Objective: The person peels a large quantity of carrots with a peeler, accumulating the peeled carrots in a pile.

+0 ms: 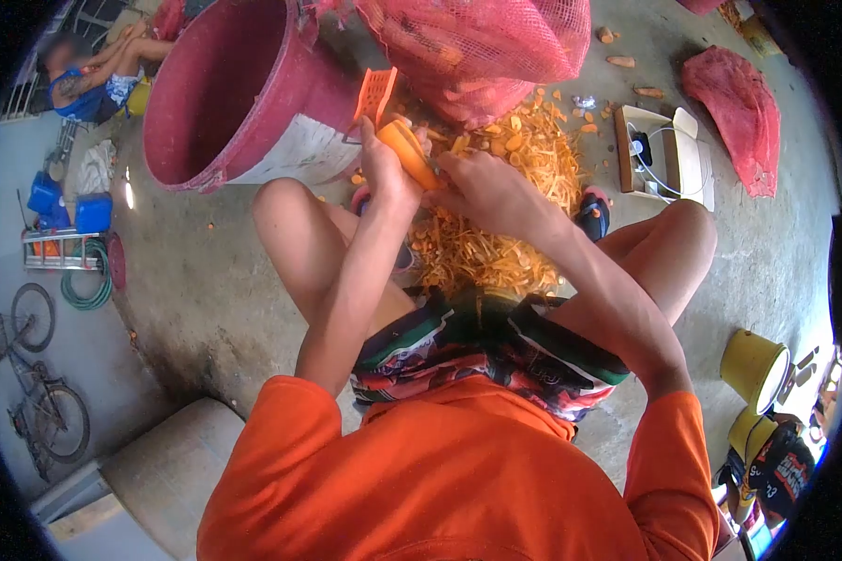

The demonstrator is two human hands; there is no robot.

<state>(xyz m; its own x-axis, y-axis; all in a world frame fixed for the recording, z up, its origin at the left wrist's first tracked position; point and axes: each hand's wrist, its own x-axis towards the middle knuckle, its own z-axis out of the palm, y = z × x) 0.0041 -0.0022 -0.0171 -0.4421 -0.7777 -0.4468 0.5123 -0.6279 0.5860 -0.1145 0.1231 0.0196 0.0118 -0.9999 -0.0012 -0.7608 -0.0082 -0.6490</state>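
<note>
My left hand (391, 178) is closed around a peeled orange carrot (408, 155), in front of my body and between my knees. Fingers of my right hand (486, 185) are curled in at the carrot's lower end; whatever they grip is hidden. Beneath both hands a heap of orange peelings (524, 248) covers the floor between my feet. Just beyond my left hand, an orange perforated plastic piece (375, 93) stands against the big pink tub (295, 112).
A red mesh sack (482, 56) stands beyond the peelings. To the right lie an open cardboard box (660, 154) with a white cable and another red sack (739, 117). Yellow buckets (753, 369) stand at far right. Another person (89, 89) sits at upper left.
</note>
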